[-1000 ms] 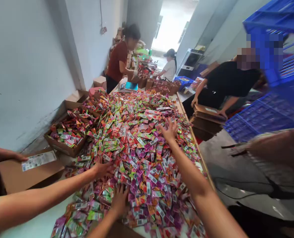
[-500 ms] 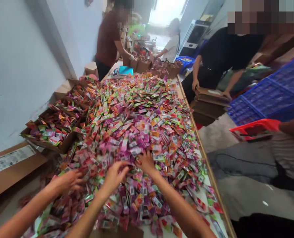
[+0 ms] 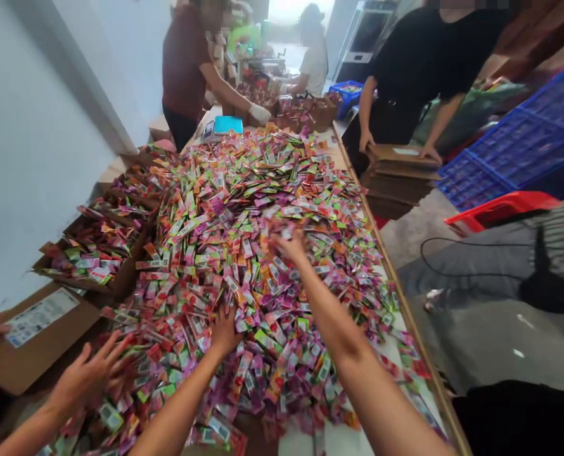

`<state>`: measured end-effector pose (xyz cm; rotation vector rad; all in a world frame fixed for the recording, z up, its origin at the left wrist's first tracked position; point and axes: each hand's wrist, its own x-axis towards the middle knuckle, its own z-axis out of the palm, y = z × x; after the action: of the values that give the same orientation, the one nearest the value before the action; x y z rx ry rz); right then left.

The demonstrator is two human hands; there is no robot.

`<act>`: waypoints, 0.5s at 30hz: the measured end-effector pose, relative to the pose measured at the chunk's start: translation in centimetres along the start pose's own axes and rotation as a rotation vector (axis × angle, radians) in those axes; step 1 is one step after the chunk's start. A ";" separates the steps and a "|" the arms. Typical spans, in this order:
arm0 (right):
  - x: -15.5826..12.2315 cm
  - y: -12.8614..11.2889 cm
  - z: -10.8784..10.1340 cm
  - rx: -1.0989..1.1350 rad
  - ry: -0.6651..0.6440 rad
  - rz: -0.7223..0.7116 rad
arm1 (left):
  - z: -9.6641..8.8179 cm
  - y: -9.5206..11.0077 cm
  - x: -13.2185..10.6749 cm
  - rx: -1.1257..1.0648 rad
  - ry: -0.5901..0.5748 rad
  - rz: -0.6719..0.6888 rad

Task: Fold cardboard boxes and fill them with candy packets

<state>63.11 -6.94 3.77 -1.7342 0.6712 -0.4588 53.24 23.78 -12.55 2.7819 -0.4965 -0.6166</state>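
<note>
A large heap of small coloured sachets [image 3: 244,209] covers a long table [image 3: 358,437]. My left hand [image 3: 225,330] lies on the near part of the heap with its fingers pushed in among the sachets, so they are hidden. My right hand [image 3: 290,246] reaches further out onto the middle of the heap, fingers stretched flat over the packets. A third hand [image 3: 88,375], with spread fingers, comes in from the lower left and belongs to another person.
Open cardboard boxes [image 3: 96,259] full of sachets stand along the left wall, with a flat carton [image 3: 30,335] nearer. Three people work at the far end and right; one leans on stacked cartons [image 3: 398,166]. Blue crates [image 3: 524,152] and a red one [image 3: 500,210] stand on the right.
My right hand has moved forward again onto the middle of the heap. My left hand has stayed low near the front. The other person's hand has slid back toward the lower left.
</note>
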 end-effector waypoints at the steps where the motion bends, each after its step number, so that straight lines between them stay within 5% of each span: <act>1: -1.7 -0.2 2.9 -0.241 -0.083 -0.075 | -0.2 0.2 -0.2 0.017 -0.006 -0.006; 4: -8.6 0.4 9.6 -0.685 -0.318 -0.388 | -1.4 1.6 -0.5 0.046 -0.006 -0.017; 7: -15.2 2.1 11.6 -0.840 -0.679 -0.727 | -2.0 2.9 -1.9 0.034 -0.048 0.005; 10: -19.6 4.5 9.5 -0.852 -0.857 -0.841 | -1.3 3.1 -5.2 -0.001 -0.143 0.047; 15: -21.0 7.5 0.3 -0.599 -0.655 -0.699 | 0.5 0.3 -11.6 -0.274 -0.011 0.185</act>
<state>45.86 5.70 -2.72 -2.5073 -0.3349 -0.1194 43.01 27.78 -8.69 2.4445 -0.6134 -0.6082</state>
